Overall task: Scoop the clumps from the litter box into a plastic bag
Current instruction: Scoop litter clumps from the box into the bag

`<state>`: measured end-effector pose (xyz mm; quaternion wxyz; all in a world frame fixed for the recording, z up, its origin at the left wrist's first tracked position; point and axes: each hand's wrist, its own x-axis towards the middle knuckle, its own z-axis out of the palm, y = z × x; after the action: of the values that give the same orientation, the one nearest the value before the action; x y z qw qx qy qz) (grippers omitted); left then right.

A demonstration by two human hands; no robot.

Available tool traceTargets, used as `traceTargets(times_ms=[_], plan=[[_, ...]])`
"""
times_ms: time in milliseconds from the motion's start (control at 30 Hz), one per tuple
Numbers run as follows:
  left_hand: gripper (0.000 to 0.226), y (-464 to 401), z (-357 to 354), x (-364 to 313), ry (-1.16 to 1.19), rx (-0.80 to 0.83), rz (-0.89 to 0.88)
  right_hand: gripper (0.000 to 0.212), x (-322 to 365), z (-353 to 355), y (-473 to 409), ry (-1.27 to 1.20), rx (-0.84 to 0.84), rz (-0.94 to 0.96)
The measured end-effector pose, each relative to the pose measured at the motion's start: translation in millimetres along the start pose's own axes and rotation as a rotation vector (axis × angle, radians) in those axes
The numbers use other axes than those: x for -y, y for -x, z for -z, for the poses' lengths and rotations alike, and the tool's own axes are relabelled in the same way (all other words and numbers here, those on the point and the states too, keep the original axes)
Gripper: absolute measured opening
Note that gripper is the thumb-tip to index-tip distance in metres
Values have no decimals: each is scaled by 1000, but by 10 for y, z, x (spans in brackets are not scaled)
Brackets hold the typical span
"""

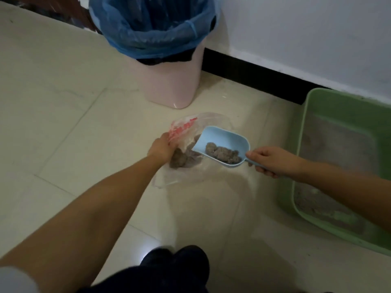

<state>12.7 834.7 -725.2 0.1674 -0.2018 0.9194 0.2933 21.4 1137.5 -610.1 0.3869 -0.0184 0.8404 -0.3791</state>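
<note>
A clear plastic bag (pixel 186 132) with red print lies on the tiled floor, grey clumps (pixel 179 160) inside it. My left hand (pixel 161 148) grips the bag's edge and holds its mouth up. My right hand (pixel 273 160) is shut on the handle of a light blue scoop (pixel 222 137). The scoop holds a pile of grey litter clumps (pixel 223 155), and its front lip sits at the bag's opening. The green litter box (pixel 306 132) stands to the right against the wall, with grey litter (pixel 336 144) inside.
A pink waste bin (pixel 169 85) lined with a blue bag (pixel 152 24) stands behind the plastic bag, near the wall's black skirting (pixel 254 76). My dark-clothed knee (pixel 175 265) shows at the bottom centre.
</note>
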Motion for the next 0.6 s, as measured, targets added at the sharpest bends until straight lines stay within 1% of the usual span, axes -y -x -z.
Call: traceTargets(times_ms=[67,167,267,433,500,600], plan=[[30,-44,35,-3,90,-91,-45,38,94,-189,-180,47,1,-20],[27,-63,32,-12,158,-161,-87,42,244,-322,-358,154,23,-46],[28,-41,-10,23,198,-170,-72,43,496,-257,-441,312,48,-73],[28,12,-18,61,202,-177,-54,39,999,-40,-525,570,120,-130],[27,31,11,53,192,-169,-55,39,1143,-23,-539,685,152,-142],[28,66,73,31,128,-158,-53,43,1286,-22,-516,888,148,-127]])
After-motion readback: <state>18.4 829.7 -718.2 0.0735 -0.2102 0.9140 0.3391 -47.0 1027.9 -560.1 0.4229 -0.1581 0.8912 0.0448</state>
